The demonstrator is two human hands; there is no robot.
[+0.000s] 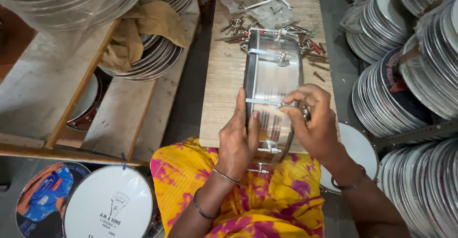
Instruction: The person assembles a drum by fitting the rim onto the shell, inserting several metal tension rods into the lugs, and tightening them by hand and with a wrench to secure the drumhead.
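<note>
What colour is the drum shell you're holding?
Shiny silver metal drum shell, seen best in the head view.

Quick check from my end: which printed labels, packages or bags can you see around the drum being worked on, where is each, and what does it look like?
White drumhead, bottom left: round, small dark emblem with print below.
Printed drumhead, far bottom left: round, blue and orange picture.
Dark printed drumhead, right stack: round, navy with red lettering.
Clear plastic bag, far end of the wooden board: crumpled, unprinted.
Left hand and right hand hold the steel drum shell.

the drum shell's (272, 83) near rim hides behind the hands, and the hoop stacks (420, 52) run off the right edge.
</note>
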